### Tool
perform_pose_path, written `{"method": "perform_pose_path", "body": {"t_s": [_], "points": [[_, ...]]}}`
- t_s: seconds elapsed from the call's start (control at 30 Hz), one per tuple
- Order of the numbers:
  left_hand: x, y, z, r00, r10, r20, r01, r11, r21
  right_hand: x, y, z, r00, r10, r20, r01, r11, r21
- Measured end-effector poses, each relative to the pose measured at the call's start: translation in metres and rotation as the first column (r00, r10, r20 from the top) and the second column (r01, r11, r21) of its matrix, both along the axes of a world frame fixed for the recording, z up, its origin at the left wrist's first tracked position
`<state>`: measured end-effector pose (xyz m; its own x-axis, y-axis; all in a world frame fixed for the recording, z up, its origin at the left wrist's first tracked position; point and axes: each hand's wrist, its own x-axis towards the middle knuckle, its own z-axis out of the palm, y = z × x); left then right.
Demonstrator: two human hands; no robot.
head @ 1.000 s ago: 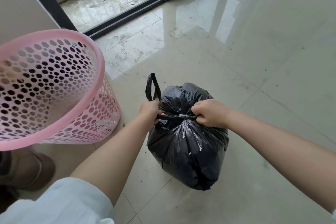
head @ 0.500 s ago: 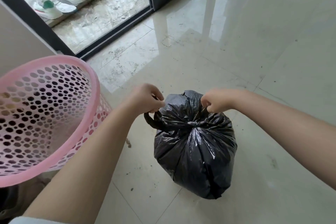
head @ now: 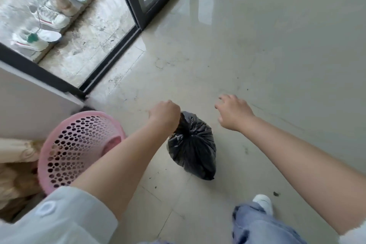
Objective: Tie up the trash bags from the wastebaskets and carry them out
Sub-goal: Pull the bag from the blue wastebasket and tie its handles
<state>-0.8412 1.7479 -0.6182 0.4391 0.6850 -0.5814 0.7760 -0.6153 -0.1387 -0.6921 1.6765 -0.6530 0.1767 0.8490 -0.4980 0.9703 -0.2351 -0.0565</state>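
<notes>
My left hand [head: 165, 116] is clenched round the knotted neck of the black trash bag [head: 193, 145] beside the pink wastebasket [head: 79, 144], my right hand [head: 232, 112] loose and holding nothing, so I should grip above the knot and lift straight.

A glossy black bag [head: 193, 144] is seen beside a pink basket [head: 79, 144] patterned with round holes. Pale beige tiles [head: 257, 55] are flecked with dark specks. A light grey sleeve [head: 59, 218], blue jeans [head: 257, 226] and white shoes [head: 51, 18] are shown.
</notes>
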Motion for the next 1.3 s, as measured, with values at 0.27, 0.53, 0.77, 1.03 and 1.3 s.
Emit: {"method": "perform_pose_path", "body": {"t_s": [0.27, 0.53, 0.77, 1.03, 1.3], "points": [[0.091, -0.041, 0.208, 0.968, -0.167, 0.186, 0.163, 0.986, 0.038, 0.073, -0.05, 0.229, 0.953, -0.286, -0.104, 0.297, 0.947, 0.12], [0.242, -0.065, 0.411, 0.9, -0.343, 0.269, 0.272, 0.924, 0.269, 0.219, -0.112, 0.434, 0.895, -0.429, -0.123, 0.446, 0.843, 0.301], [0.382, -0.133, 0.521, 0.837, -0.449, 0.313, 0.322, 0.866, 0.382, 0.32, -0.194, 0.547, 0.834, -0.547, -0.075, 0.529, 0.752, 0.394], [0.549, -0.207, 0.578, 0.675, -0.587, 0.446, 0.395, 0.799, 0.453, 0.461, -0.293, 0.612, 0.697, -0.716, 0.035, 0.63, 0.636, 0.446], [0.776, -0.27, 0.594, 0.524, -0.717, 0.46, 0.603, 0.694, 0.394, 0.658, -0.358, 0.633, 0.479, -0.869, 0.126, 0.762, 0.483, 0.432]]}}
